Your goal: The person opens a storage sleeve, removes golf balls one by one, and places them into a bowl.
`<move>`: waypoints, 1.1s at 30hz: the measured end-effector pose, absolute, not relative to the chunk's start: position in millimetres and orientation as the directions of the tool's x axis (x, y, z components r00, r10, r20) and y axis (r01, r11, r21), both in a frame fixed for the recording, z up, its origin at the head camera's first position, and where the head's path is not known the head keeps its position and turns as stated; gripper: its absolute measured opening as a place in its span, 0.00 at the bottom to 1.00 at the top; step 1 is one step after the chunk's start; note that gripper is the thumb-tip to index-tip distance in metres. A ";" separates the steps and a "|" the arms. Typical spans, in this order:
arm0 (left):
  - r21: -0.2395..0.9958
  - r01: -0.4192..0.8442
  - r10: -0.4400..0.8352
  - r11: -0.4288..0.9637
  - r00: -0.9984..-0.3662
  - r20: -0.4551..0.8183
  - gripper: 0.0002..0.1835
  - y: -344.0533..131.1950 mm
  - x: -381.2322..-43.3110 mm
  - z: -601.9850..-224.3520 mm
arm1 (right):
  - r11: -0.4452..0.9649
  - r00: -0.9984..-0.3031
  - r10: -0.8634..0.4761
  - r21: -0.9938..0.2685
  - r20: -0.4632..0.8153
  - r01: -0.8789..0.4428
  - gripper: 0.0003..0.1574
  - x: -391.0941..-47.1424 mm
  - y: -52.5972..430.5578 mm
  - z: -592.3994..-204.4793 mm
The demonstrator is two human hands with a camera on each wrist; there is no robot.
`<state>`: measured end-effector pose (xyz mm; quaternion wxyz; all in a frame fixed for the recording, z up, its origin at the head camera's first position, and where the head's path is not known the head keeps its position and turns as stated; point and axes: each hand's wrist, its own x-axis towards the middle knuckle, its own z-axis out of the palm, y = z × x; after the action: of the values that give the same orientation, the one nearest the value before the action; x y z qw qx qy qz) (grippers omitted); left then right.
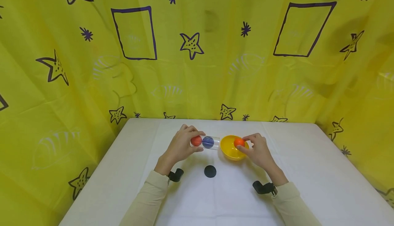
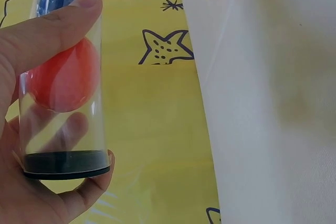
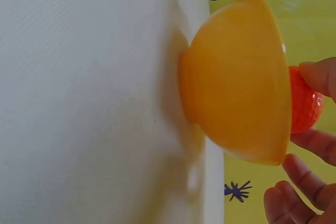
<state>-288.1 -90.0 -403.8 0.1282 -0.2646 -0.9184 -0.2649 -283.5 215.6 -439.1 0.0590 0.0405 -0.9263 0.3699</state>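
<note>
My left hand (image 1: 181, 144) grips a clear tube (image 1: 216, 143) that lies almost level above the table. Inside the tube are a red ball (image 2: 65, 77) and a blue ball (image 1: 208, 142); a black cap (image 2: 67, 163) closes the end by my palm. The other end points toward a yellow bowl (image 1: 228, 150). With thumb and fingers, my right hand (image 1: 258, 150) pinches an orange-red dimpled ball (image 3: 303, 100) at the bowl's rim. The bowl stands upright on the table, and part of the ball is hidden behind its wall in the right wrist view.
A round black lid (image 1: 210, 171) lies on the white table (image 1: 212, 202), between my forearms. Yellow curtains (image 1: 197, 75) with drawn stars hang around the back and sides of the table. Black wrist cameras (image 1: 263, 187) jut inward from both wrists.
</note>
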 end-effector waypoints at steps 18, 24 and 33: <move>0.424 0.531 0.409 0.734 -0.844 0.347 0.26 -89.5 -286.7 -402.9 | 0.723 -0.988 -0.032 -0.679 0.149 -0.125 0.09 -286.1 220.7 -446.1; 0.425 0.533 0.413 0.732 -0.843 0.345 0.26 -89.0 -286.9 -404.1 | 0.727 -0.985 -0.038 -0.671 0.169 -0.144 0.09 -284.1 217.5 -442.1; 0.400 0.550 0.421 0.733 -0.829 0.367 0.25 -88.0 -286.8 -404.4 | 0.742 -0.974 -0.043 -0.645 0.221 -0.180 0.10 -278.0 204.9 -427.7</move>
<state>-286.8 -88.0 -404.4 0.1266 -0.2633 -0.9222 -0.2533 -278.0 204.9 -427.7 0.0963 0.0601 -0.9284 0.3538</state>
